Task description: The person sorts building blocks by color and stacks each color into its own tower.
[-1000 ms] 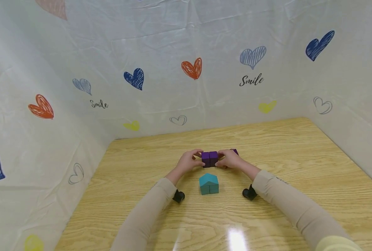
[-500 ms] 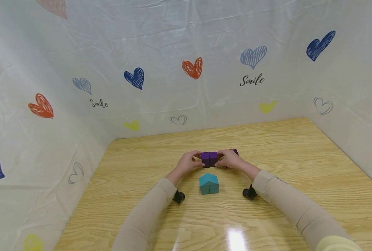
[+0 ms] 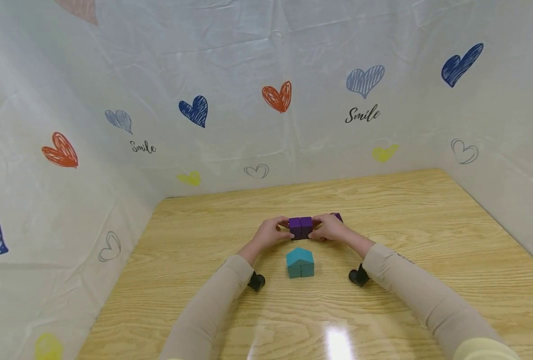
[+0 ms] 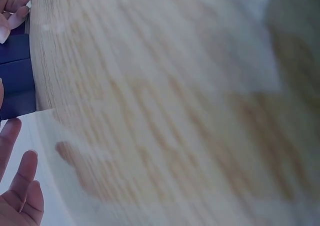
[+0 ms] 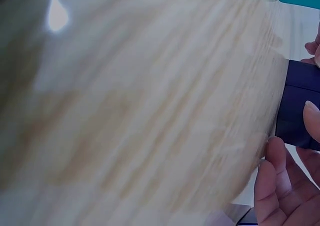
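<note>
Two purple blocks stand side by side on the table, their faces touching or nearly so. My left hand grips the left purple block between thumb and fingers. From the other side, my right hand pinches the right purple block; its thumb lies on the near face in the right wrist view. Partly hidden behind that hand is another purple piece. Nearer the person sits a small teal house shape, a peaked teal roof piece over two teal blocks.
A wood-grain table carries everything. White sheeting printed with hearts and "Smile" encloses the back and sides. Black wrist cameras hang under both sleeves, to either side of the teal pieces.
</note>
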The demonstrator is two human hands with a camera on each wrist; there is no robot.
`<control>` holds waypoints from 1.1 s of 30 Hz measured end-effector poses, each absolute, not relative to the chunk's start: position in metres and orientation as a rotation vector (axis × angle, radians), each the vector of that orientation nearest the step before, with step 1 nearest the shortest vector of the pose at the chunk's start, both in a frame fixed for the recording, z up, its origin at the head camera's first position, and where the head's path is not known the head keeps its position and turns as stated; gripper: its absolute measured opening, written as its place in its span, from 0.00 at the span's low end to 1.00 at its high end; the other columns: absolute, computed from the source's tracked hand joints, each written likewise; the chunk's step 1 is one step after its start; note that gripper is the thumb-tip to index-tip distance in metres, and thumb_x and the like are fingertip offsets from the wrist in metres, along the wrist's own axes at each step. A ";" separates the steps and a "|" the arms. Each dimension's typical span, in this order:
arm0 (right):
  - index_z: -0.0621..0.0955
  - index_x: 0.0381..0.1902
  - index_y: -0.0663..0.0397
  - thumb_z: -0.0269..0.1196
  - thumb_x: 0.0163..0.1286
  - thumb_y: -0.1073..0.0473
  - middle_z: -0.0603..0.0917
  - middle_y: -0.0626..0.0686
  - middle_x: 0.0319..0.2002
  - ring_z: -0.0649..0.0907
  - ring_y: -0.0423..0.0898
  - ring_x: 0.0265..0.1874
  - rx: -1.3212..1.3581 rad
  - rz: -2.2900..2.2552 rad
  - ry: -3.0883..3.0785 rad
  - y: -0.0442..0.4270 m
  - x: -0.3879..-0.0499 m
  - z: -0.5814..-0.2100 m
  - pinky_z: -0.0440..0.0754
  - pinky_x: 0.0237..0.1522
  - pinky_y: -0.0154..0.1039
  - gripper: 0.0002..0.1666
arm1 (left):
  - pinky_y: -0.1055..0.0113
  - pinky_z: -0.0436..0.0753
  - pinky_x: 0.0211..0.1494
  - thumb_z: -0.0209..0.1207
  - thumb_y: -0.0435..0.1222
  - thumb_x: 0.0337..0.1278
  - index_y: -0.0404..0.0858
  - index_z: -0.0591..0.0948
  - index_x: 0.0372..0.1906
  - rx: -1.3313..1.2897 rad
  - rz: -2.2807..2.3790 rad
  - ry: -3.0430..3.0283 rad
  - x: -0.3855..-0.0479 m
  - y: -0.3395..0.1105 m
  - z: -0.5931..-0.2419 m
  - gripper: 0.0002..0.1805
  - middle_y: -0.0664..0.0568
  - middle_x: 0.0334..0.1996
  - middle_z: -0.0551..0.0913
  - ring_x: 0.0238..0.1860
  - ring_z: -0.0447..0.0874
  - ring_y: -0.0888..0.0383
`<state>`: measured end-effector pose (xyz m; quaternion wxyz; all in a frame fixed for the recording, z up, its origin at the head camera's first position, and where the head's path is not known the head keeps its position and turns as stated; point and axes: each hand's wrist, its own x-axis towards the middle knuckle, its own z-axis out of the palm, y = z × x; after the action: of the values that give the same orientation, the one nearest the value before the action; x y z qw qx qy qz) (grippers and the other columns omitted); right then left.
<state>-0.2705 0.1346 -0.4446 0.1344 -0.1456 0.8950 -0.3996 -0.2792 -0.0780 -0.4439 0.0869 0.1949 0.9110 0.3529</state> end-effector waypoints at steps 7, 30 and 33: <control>0.71 0.57 0.67 0.66 0.55 0.64 0.76 0.65 0.53 0.77 0.53 0.47 -0.498 -1.059 2.636 0.139 -0.270 -0.437 0.75 0.44 0.43 0.32 | 0.61 0.73 0.50 0.65 0.39 0.49 0.38 0.74 0.57 0.542 1.076 2.699 -0.280 -0.079 -0.447 0.27 0.48 0.48 0.81 0.45 0.75 0.52; 0.71 0.55 0.75 0.62 0.61 0.54 0.74 0.71 0.53 0.76 0.63 0.49 -0.141 -0.744 2.912 0.171 -0.282 -0.427 0.75 0.47 0.52 0.32 | 0.59 0.74 0.53 0.62 0.41 0.53 0.37 0.74 0.56 0.531 1.358 2.608 -0.279 -0.088 -0.447 0.25 0.47 0.47 0.80 0.48 0.75 0.50; 0.73 0.53 0.74 0.63 0.60 0.53 0.76 0.70 0.50 0.79 0.59 0.42 -0.118 -0.754 2.909 0.171 -0.283 -0.428 0.77 0.41 0.48 0.31 | 0.60 0.74 0.52 0.62 0.42 0.53 0.38 0.75 0.55 0.522 1.364 2.599 -0.279 -0.087 -0.447 0.24 0.48 0.47 0.80 0.48 0.75 0.51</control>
<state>-0.2825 0.1715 -0.4280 0.0669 -0.0391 0.9651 -0.2502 -0.2787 -0.0872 -0.4468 0.0801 0.1745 0.8689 0.4562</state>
